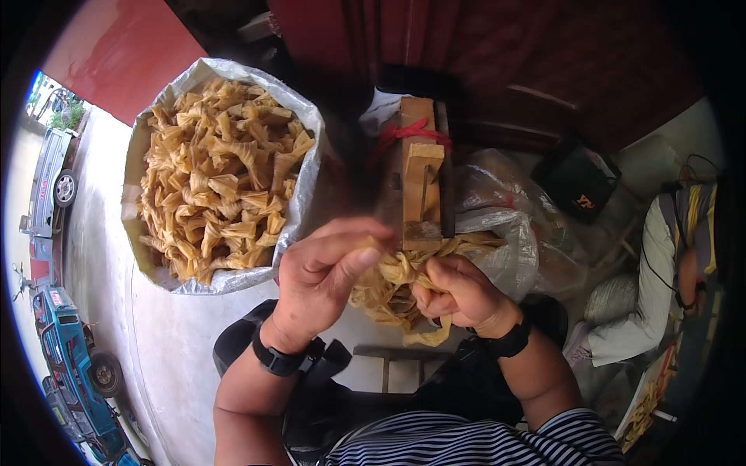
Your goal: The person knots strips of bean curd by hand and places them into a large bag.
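My left hand (326,268) pinches one end of a twisted, tan strip of dried leaf-like material (399,269) between thumb and fingers; its fingertips are slightly blurred. On the other side my right hand (460,288) is closed around the same twisted piece, and a loose end hangs below it. Under and between both hands lies a heap of similar tan strips (379,300). Just beyond the hands stands a wooden block fixture (412,204) with a metal rod and a red cloth tie (412,131). I wear a dark band on each wrist.
A white woven sack (317,145) full of knotted tan pieces (215,180) stands at the left. Clear plastic bags (507,233) and a black bag (577,177) lie right of the fixture. Another person (632,303) sits at the far right. Vehicles (76,343) are parked far left.
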